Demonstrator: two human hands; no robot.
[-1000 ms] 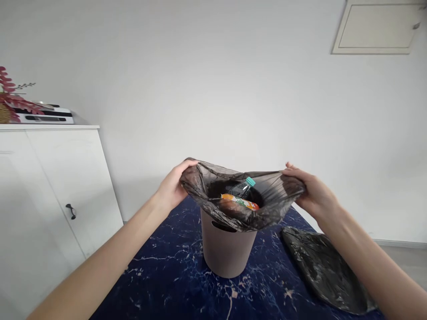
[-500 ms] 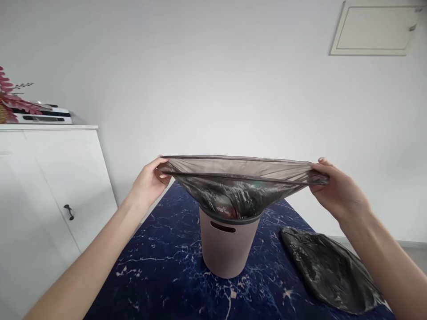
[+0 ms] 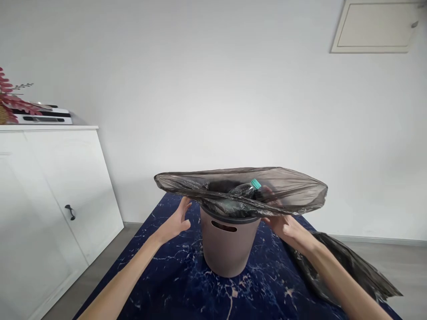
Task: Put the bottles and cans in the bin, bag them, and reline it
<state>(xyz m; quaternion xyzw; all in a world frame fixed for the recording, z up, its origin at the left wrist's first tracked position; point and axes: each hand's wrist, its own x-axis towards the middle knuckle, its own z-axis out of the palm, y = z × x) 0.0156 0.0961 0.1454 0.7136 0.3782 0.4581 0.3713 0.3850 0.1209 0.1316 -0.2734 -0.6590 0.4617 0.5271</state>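
A mauve waste bin (image 3: 228,251) with a dark rim stands upright, a handle slot facing me. A thin, see-through black bin bag (image 3: 300,191) lines it, its mouth spread wide above the rim. Inside lies a clear plastic bottle (image 3: 243,191) with a teal cap. My left hand (image 3: 175,226) is just left of the bin, under the overhanging bag, thumb and fingers apart and holding nothing. At the bin's right side, my right hand (image 3: 283,227) is beneath the bag's edge; its spread fingers show partly through the film. Whether they touch the bin is hidden.
The bin stands on a blue marble-patterned table (image 3: 160,284). Another black plastic bag (image 3: 360,262) lies at the table's right edge, partly behind my right forearm. A white cabinet (image 3: 60,186) with pink artificial flowers on top stands left. A white wall (image 3: 213,89) rises behind.
Both hands have let go of the bag's mouth and moved down and inward beside the bin. The stretched mouth has sunk and opened, baring the bottle. The bin has stayed in place.
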